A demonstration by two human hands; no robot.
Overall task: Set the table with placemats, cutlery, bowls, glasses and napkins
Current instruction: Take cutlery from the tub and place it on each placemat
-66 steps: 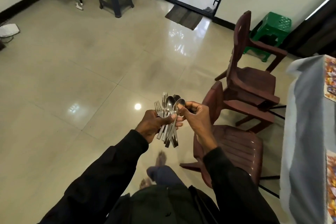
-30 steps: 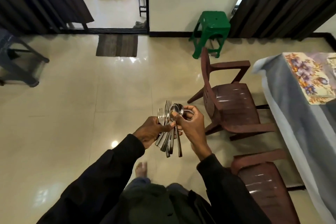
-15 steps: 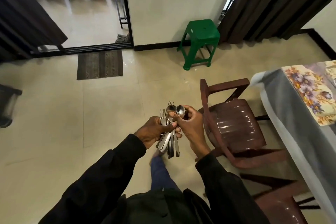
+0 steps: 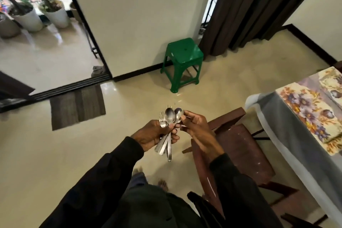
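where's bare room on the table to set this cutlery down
The near floral placemat lies bare, and a grey strip of table separates it from the second placemat. The brown chair crowds that table edge.

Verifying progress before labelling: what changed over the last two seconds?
The person turned toward the table: the green stool swung from upper right to centre view, and more of the floral placemat shows. Nothing was taken or let go. Unchanged: the left hand grips the cutlery bundle, and the right hand pinches one spoon at its bowl.
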